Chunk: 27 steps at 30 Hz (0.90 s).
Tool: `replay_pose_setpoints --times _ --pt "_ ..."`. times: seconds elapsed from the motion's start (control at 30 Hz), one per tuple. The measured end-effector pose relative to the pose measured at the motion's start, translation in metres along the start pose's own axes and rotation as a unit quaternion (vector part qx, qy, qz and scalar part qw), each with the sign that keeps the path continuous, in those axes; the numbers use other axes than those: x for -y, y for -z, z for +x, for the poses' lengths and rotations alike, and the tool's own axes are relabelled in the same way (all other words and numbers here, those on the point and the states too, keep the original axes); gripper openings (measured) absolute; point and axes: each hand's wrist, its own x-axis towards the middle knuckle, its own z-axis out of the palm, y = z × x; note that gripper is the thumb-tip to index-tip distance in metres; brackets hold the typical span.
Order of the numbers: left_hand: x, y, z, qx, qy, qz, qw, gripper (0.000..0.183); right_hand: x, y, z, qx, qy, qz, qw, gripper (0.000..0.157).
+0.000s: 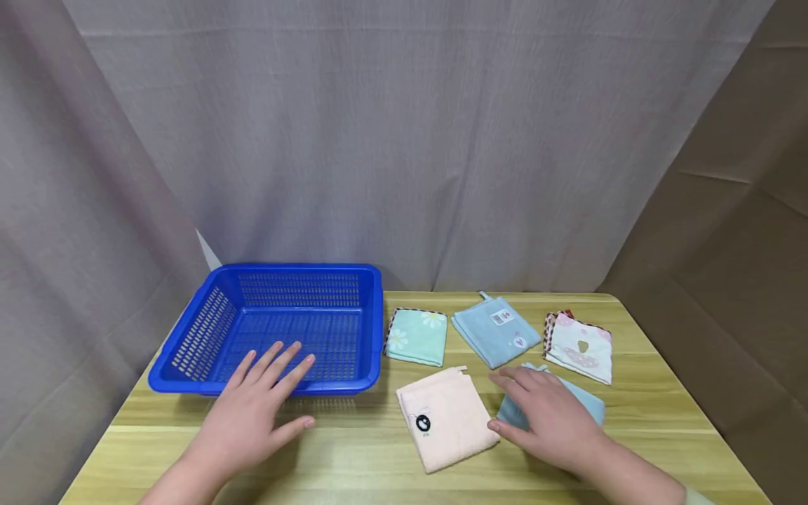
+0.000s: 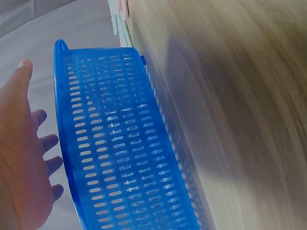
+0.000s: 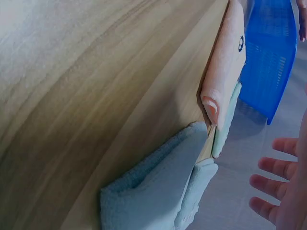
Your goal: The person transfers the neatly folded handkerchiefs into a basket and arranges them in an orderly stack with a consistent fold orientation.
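My left hand (image 1: 252, 414) is spread over the near rim of a blue plastic basket (image 1: 372, 337), its fingers straight and holding nothing. In the left wrist view that hand (image 2: 24, 153) hovers beside the basket's slotted wall (image 2: 120, 143). My right hand (image 1: 549, 417) hangs, fingers apart, above a folded blue washcloth (image 1: 587, 401), hiding part of it. Left of the right hand lies a folded peach washcloth (image 1: 445, 421) with a round black mark. The right wrist view shows a gap between the fingers (image 3: 271, 187) and the blue washcloth (image 3: 148, 191).
Behind lie a mint washcloth (image 1: 419, 337) with daisies, another blue washcloth (image 1: 486, 330) bearing a label, and a white patterned washcloth (image 1: 587, 344) with checked trim. All rest on the wooden table (image 1: 341, 456). A grey curtain (image 1: 429, 140) hangs along the back edge.
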Motion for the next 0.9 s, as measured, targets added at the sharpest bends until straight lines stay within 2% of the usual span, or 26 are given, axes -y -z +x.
replay_pose_setpoints --times 0.43,0.9 --pt "0.009 0.005 -0.005 0.001 0.031 -0.006 0.9995 0.082 0.009 -0.008 0.002 0.027 -0.047 0.004 0.999 0.063" --pt "0.023 0.006 -0.012 0.000 0.059 -0.007 0.9982 0.084 0.013 -0.015 0.007 0.041 -0.063 0.008 0.997 0.057"
